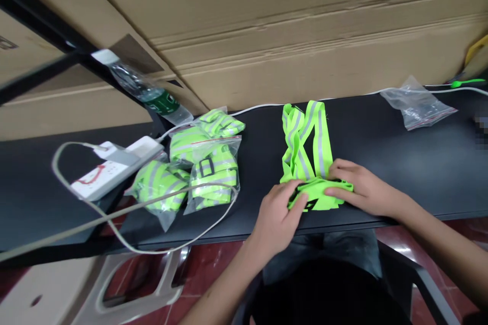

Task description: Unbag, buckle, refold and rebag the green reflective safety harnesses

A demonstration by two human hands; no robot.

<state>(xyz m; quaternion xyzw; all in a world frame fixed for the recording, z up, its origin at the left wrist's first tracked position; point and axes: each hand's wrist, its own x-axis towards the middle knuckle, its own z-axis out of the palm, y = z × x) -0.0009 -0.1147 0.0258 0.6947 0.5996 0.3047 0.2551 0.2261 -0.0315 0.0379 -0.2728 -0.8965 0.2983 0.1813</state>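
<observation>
A neon-green reflective vest [320, 142] made of straps with silver stripes lies on the dark table in front of me. Its near end is gathered into a folded bundle, while two straps stretch away toward the back. My left hand [280, 213] grips the bundle's left end between thumb and fingers. At the right end, my right hand [356, 188] pinches the fabric, thumb in front and fingers behind. Black buckle or trim pieces show at the bundle's lower edge. Part of the folded fabric is hidden under my fingers.
Several bagged green reflective vests [215, 172] lie to the left, crossed by a white cable [152, 251]. Beyond them are a power strip [118, 167] and a leaning water bottle [143, 86]. A clear zip bag [419, 104] lies back right. Cardboard [305, 35] stands behind the table.
</observation>
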